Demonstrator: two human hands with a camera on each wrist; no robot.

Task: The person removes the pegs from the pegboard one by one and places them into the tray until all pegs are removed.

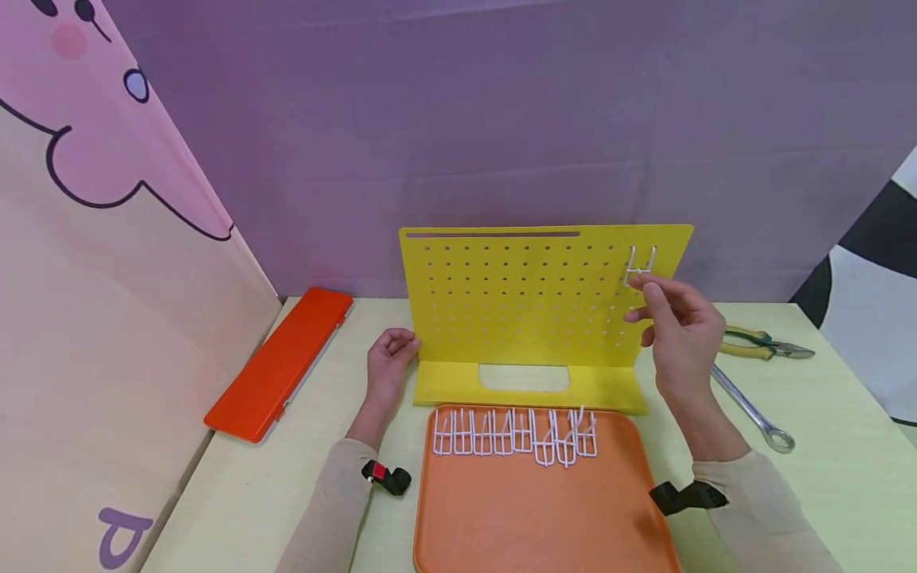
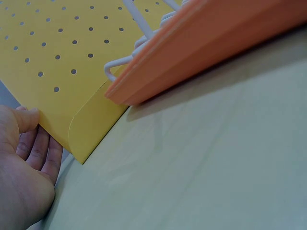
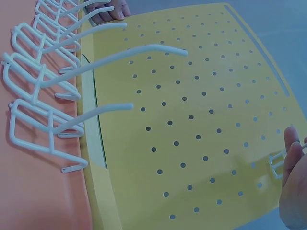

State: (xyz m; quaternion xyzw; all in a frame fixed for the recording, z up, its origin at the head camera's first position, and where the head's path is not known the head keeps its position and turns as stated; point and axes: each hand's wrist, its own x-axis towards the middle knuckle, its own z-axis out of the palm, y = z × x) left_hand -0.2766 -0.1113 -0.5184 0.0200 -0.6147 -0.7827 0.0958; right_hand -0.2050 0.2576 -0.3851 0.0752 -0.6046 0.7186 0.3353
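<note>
A yellow pegboard (image 1: 516, 318) stands upright on its folded base. My left hand (image 1: 390, 362) holds its left edge low down, and in the left wrist view the thumb lies on the front face with the fingers (image 2: 41, 148) behind the edge. At the board's upper right, my right hand (image 1: 680, 326) pinches the lower end of a white wire hook (image 1: 640, 261) between thumb and forefinger. The hook's two prongs point up against the holes. In the right wrist view the right hand (image 3: 295, 187) partly hides that hook (image 3: 276, 165).
An orange tray (image 1: 530, 517) in front of the board bears a row of several white wire hooks (image 1: 501, 434). Yellow-handled pliers (image 1: 766, 346) and a wrench (image 1: 748, 406) lie on the right. A red case (image 1: 282, 362) lies at the left by the wall.
</note>
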